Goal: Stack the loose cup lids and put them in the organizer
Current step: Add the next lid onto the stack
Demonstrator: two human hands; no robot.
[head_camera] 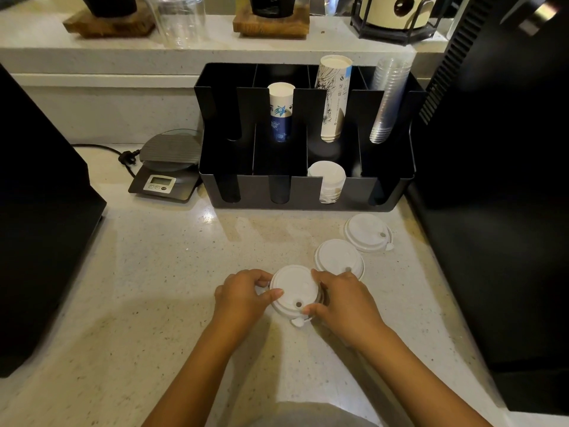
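A small stack of white cup lids (294, 291) rests on the speckled counter in front of me. My left hand (243, 295) grips its left rim and my right hand (341, 298) grips its right rim. Two more white lids lie loose to the right: one lid (338, 257) just behind my right hand, another lid (368, 232) farther back. The black organizer (304, 192) stands behind them. A stack of white lids (328, 177) fills its third front slot; the other front slots look empty.
The organizer's back slots hold a blue paper cup stack (280, 112), a printed cup stack (334, 97) and clear plastic cups (386, 100). A kitchen scale (167, 171) sits left of it. Dark machines flank the counter, one at the left (40, 226) and one at the right (492, 241).
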